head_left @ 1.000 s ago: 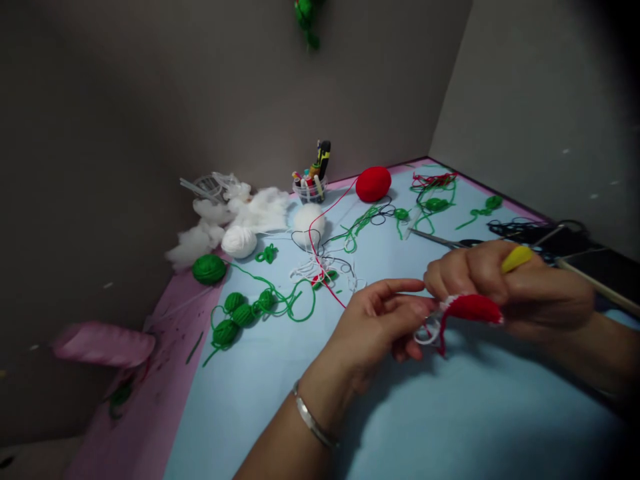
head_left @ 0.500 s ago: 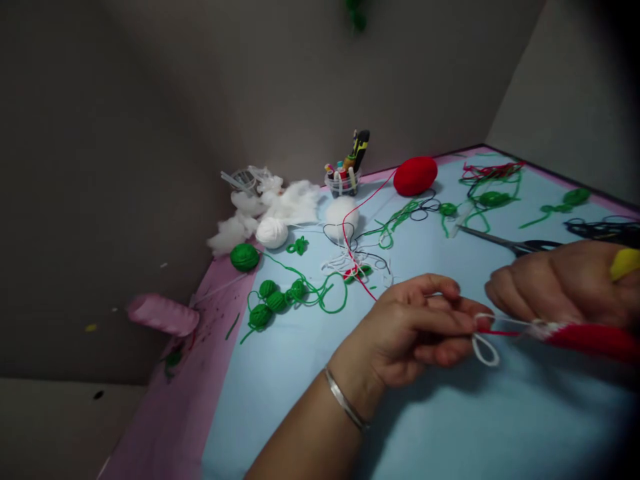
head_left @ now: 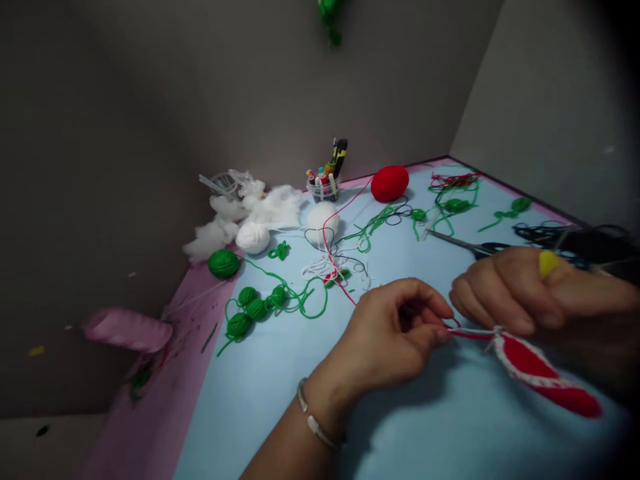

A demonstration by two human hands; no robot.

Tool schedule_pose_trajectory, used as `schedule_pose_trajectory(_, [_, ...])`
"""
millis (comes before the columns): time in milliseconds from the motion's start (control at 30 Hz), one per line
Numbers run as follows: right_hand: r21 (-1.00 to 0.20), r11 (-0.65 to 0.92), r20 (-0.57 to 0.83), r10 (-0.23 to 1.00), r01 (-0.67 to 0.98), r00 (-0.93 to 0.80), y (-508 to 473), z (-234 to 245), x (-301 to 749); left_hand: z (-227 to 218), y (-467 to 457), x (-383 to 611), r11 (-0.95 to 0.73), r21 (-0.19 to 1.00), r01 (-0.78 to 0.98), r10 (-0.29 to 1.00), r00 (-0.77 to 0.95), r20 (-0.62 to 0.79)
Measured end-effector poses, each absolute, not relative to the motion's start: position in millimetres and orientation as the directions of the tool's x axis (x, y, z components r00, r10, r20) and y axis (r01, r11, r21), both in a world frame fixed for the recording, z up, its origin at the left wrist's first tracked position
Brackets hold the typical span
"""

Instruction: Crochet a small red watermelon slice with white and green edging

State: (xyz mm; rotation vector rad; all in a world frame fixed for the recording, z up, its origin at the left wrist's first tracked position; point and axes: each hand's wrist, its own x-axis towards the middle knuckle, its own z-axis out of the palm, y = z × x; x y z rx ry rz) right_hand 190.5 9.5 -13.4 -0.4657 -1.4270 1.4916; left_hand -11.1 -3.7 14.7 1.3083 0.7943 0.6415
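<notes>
My left hand (head_left: 387, 333) is curled shut on strands of white and red yarn (head_left: 473, 332), which run across to my right hand (head_left: 515, 293). A red crocheted piece with a white edge (head_left: 530, 367) hangs from the fingers of my right hand, its tip pointing down and right. A yellow handle (head_left: 549, 263), probably a crochet hook's, shows between my right fingers. Its tip is hidden. A thin red yarn strand (head_left: 345, 280) runs from my left hand across the table towards a red yarn ball (head_left: 389, 183).
The table has a light blue sheet (head_left: 260, 400) with a pink border (head_left: 165, 393). On it lie scissors (head_left: 465, 243), white yarn balls (head_left: 323, 223), several green yarn balls (head_left: 247, 313), tangled threads, cotton stuffing (head_left: 260, 210) and a small cup of tools (head_left: 324, 188).
The crocheted piece has swung down and to the right, showing its white edge. My left hand has closed further on the yarn, and the white yarn loop is no longer visible below it.
</notes>
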Motion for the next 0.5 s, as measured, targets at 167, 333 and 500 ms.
schedule_pose_trajectory(167, [-0.862, 0.12, 0.391, 0.776, -0.493, -0.494, 9.6, -9.2, 188.8, 6.8, -1.0, -10.5, -0.072, 0.98, 0.188, 0.852, 0.523, -0.038])
schedule_pose_trajectory(333, [-0.853, 0.126, 0.414, 0.755, -0.507, -0.509, 10.4, -11.3, 190.1, 12.0, 1.4, -7.3, 0.143, 0.989, 0.032, 0.894, 0.424, -0.143])
schedule_pose_trajectory(500, [-0.856, 0.101, 0.409, 0.732, -0.507, -0.545, 11.9, -17.6, 188.2, 14.1, 4.9, -9.7, 0.435, 0.891, -0.13, 0.802, 0.507, -0.317])
